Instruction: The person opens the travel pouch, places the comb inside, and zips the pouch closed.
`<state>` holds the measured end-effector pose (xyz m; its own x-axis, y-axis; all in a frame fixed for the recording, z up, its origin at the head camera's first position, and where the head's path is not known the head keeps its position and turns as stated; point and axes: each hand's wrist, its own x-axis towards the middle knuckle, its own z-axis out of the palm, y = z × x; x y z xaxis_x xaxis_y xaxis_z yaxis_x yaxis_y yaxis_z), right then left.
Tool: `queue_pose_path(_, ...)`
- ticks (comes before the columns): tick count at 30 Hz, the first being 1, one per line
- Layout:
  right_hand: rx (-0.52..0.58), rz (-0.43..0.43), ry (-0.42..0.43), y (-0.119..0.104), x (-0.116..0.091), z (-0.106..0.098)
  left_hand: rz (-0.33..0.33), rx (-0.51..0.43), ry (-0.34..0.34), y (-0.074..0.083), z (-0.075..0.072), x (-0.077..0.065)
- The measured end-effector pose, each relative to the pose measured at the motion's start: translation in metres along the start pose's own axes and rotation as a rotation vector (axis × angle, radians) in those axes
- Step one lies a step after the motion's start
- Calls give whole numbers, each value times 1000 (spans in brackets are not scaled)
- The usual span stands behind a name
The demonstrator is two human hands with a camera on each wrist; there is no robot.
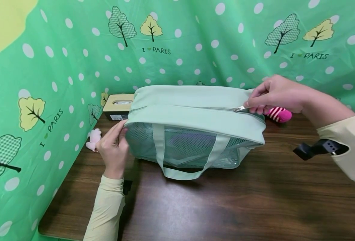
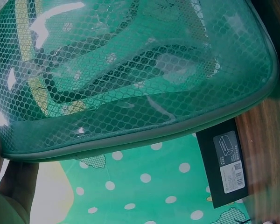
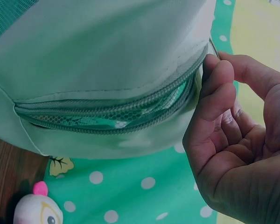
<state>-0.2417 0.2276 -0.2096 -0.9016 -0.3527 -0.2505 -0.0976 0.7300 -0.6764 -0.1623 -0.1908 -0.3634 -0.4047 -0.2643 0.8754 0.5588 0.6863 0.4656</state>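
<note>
A pale green bag point(image 1: 192, 115) with a clear mesh-lined front and a hanging strap handle point(image 1: 182, 174) stands on the table. My right hand point(image 1: 281, 93) pinches the metal zipper pull point(image 1: 240, 108) on its top, toward the right end. In the right wrist view the zipper point(image 3: 126, 112) gapes apart between that hand and the bag's end, with mesh showing inside. My left hand point(image 1: 115, 147) grips the bag's upper left corner between thumb and fingers. In the left wrist view only part of the left hand point(image 2: 11, 191) shows, at the edge of the mesh panel point(image 2: 144, 70).
Behind the bag's left end stands a box point(image 1: 118, 106) with a tan top. A small pink plush toy point(image 1: 93, 139) lies left of my left hand. A pink striped toy point(image 1: 280, 114) sits behind my right hand. A green dotted curtain point(image 1: 195, 43) surrounds the dark wooden table point(image 1: 225, 207).
</note>
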Motion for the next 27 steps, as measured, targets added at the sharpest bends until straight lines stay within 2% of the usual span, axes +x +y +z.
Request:
queue_pose_path(9, 39, 19, 46, 15, -9, -1, -8, -6, 4, 0, 0, -1)
queue_pose_path(21, 82, 12, 29, 30, -17, -3, -11, -13, 0, 0, 0, -1)
queue_pose_path(27, 100, 18, 53, 42, -24, -5, 4, -4, 14, 0, 0, -1)
